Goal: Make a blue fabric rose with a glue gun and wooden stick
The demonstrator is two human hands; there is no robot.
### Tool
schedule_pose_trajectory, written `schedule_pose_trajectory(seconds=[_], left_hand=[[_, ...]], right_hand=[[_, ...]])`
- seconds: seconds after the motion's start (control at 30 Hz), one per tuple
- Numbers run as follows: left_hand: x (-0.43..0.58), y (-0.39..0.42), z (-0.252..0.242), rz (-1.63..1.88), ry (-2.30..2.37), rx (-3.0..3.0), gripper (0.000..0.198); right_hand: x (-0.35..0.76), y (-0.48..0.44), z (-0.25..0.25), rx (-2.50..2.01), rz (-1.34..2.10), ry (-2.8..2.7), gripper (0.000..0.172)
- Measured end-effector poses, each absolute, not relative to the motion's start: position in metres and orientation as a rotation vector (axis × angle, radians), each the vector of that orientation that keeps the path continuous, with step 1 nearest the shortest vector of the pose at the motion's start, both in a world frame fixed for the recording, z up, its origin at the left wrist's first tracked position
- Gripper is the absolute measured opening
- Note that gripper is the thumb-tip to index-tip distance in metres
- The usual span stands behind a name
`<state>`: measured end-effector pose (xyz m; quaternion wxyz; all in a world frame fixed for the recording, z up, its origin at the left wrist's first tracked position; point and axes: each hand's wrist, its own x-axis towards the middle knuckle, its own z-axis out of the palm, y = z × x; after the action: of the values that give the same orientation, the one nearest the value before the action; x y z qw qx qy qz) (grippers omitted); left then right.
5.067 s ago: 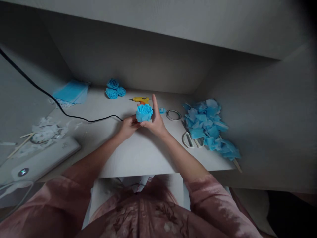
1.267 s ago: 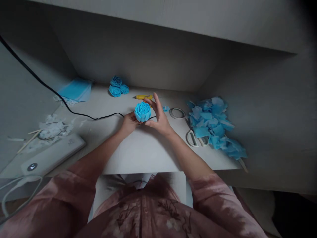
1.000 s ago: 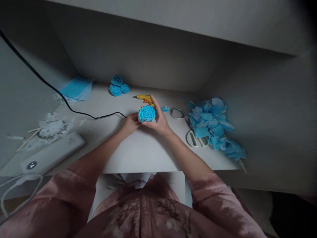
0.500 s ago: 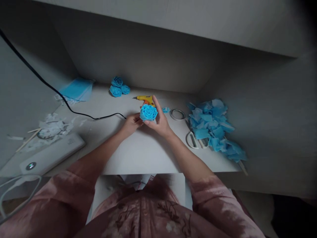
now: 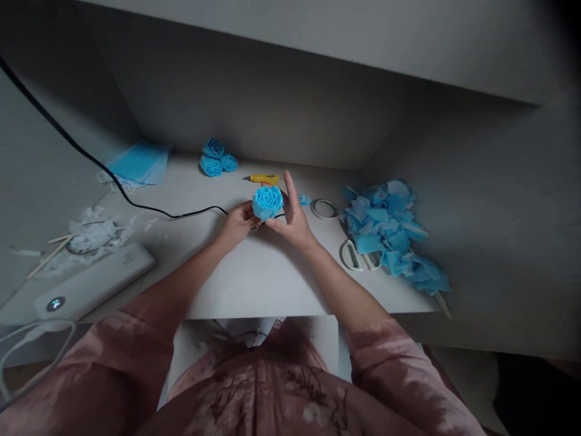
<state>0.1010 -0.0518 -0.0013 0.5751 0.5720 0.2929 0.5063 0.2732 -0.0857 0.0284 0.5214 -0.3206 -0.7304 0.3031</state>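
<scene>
A blue fabric flower [image 5: 267,202] with layered, ruffled petals is held up over the middle of the white table. My left hand [image 5: 238,225] grips it from the left and below, its fingers closed at the base and partly hidden. Close on the right is my right hand [image 5: 295,221], index finger stretched up and thumb at the flower's lower edge; whether the thumb touches it I cannot tell. Just behind lies a yellow glue gun [image 5: 265,179], partly covered by the flower. A small blue piece [image 5: 304,200] lies right of my right hand.
Finished blue flowers [image 5: 212,166] stand at the back left beside flat blue sheets [image 5: 140,162]. At right are a ring of wire [image 5: 325,209], white-handled scissors [image 5: 351,255] and heaped blue pieces [image 5: 390,221]. White scraps [image 5: 95,233], a power bank [image 5: 100,278] and a black cable [image 5: 149,209] occupy the left.
The flower has shifted slightly left and up and is tilted, so more of its side petals show. My right hand's fingers have moved a little away from it.
</scene>
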Motion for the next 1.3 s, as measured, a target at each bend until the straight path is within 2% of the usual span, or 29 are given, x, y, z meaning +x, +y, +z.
schedule_pose_trajectory(seconds=[0.17, 0.4, 0.5, 0.77, 0.9, 1.1, 1.3], left_hand=[[0.104, -0.052, -0.004, 1.19, 0.661, 1.342, 0.034], [0.103, -0.052, 0.0, 1.21, 0.707, 1.362, 0.041], [0.101, -0.054, 0.004, 1.234, 0.737, 1.347, 0.039], [0.1, -0.056, 0.007, 1.274, 0.718, 1.27, 0.047], [0.1, -0.055, 0.005, 1.263, 0.691, 1.268, 0.044], [0.099, -0.055, 0.006, 1.272, 0.671, 1.227, 0.04], [0.099, -0.05, 0.004, 1.312, 0.67, 1.096, 0.039]], right_hand=[[0.274, -0.084, 0.023, -0.828, 0.68, -1.698, 0.124], [0.274, -0.082, 0.02, -0.868, 0.655, -1.74, 0.139], [0.275, -0.08, 0.018, -0.837, 0.654, -1.791, 0.138], [0.274, -0.081, 0.019, -0.865, 0.642, -1.76, 0.104], [0.273, -0.081, 0.021, -0.915, 0.624, -1.635, 0.091], [0.275, -0.078, 0.017, -1.017, 0.604, -1.461, 0.06], [0.273, -0.079, 0.018, -1.112, 0.613, -1.453, 0.05]])
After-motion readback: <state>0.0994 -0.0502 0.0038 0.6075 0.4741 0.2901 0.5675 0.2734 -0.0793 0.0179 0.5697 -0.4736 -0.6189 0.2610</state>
